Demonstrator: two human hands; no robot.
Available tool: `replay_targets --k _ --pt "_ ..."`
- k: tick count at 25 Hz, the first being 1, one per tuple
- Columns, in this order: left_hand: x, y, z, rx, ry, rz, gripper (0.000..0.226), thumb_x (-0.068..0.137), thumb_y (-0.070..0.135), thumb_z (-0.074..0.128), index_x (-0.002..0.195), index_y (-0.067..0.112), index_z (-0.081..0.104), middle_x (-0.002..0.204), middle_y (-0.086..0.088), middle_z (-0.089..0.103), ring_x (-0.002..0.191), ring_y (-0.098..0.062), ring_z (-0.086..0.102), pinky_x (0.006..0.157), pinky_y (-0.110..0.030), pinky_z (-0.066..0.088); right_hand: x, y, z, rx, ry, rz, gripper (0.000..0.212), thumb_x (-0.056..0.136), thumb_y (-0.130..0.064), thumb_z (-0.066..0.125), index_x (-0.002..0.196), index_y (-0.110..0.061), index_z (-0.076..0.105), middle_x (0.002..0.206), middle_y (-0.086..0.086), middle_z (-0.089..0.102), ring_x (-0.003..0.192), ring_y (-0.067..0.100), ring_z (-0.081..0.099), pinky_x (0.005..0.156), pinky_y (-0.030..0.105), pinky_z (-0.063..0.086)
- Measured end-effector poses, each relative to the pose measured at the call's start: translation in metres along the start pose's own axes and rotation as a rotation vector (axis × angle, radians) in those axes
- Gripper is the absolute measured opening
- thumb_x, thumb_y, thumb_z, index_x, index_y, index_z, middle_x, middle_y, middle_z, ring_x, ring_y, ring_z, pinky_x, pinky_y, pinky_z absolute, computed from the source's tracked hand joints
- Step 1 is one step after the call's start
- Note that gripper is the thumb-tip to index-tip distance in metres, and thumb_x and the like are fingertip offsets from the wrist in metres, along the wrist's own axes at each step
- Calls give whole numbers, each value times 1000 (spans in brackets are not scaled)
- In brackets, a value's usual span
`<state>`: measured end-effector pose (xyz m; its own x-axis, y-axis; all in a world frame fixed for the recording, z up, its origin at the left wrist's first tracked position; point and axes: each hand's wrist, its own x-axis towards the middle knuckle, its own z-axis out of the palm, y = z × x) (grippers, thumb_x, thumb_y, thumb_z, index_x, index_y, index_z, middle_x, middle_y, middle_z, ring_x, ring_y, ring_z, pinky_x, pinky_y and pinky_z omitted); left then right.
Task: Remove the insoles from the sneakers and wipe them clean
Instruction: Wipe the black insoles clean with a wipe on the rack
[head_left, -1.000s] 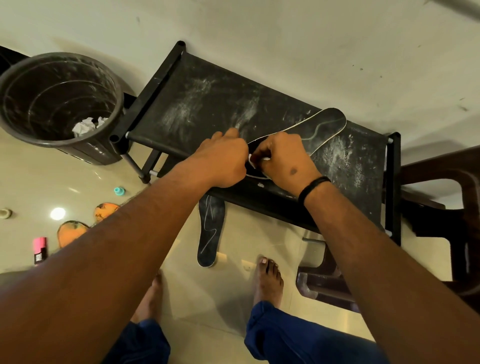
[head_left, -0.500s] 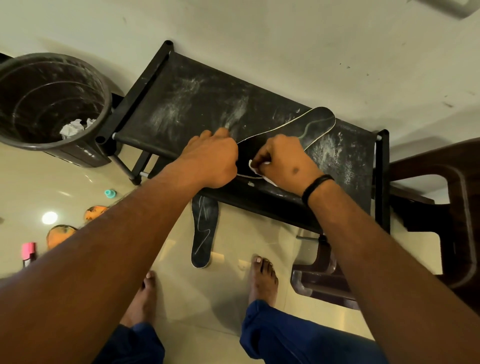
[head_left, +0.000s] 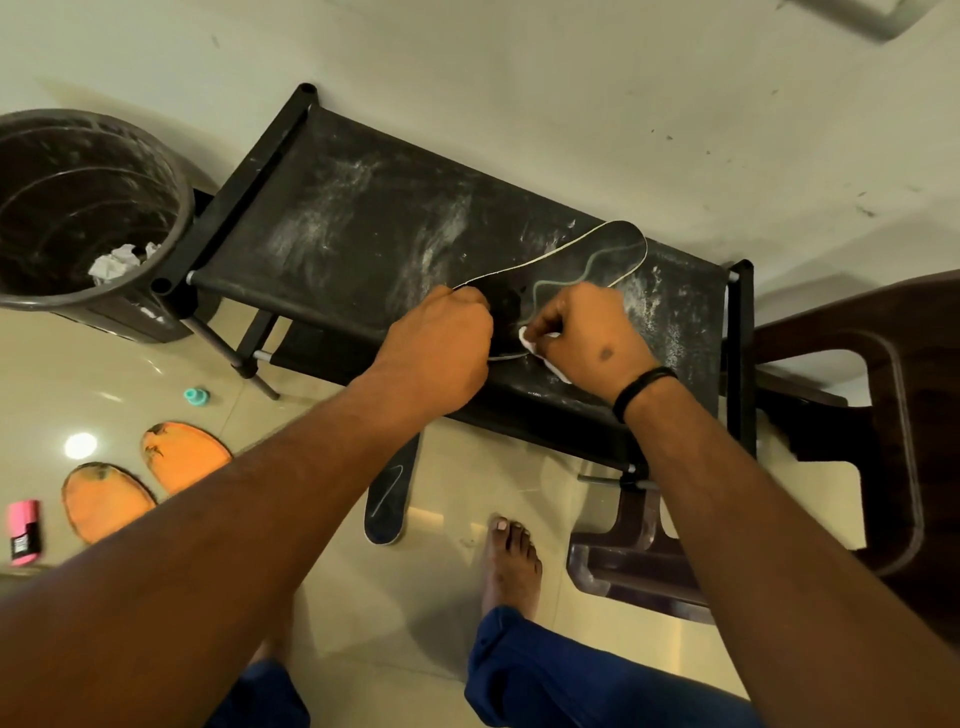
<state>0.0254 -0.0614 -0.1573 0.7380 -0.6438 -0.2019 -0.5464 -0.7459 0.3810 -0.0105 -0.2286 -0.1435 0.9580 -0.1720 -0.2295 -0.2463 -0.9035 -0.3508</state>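
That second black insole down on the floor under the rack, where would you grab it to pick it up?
Probably by the rounded end nearest the feet. The black insole on the floor lies flat with its far end tucked under the black rack, so only the near end is free. Come from above on the person's side and pinch the thin edge between thumb and fingers, since it is too flat to wrap a hand around.

Two black insoles; two orange insoles; one bin; one rack.

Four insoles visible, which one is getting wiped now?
The black insole on the rack top, held by the left hand and wiped by the right hand. The other black one and both orange ones lie on the floor.
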Motion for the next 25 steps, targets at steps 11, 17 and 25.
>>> replay_targets --k 11,17,25 --pt "16 -18 16 -26 -4 1 31 83 21 61 113 22 69 126 -3 62 115 -22 55 95 -46 52 -5 -13 0 -10 -13 -72 25 81 -2 64 95 -16 80 97 2 74 89 17 68 80 20 52" --pt "16 -18 14 -47 -26 -20 28 85 21 62 112 22 69 128 -4 60 113 -24 54 94 -44 51 1 -16 1 46 84 -75 17 87 -8 68 100 -14 78 102 2 73 93 15 67 74 9 42" --pt "14 -19 16 -54 -26 9 36 86 17 59 120 25 67 132 -2 57 117 -21 52 98 -45 49 18 3 13 -120 190 79 28 85 2 60 102 -13 77 109 10 71 98 28 68 89 34 56"
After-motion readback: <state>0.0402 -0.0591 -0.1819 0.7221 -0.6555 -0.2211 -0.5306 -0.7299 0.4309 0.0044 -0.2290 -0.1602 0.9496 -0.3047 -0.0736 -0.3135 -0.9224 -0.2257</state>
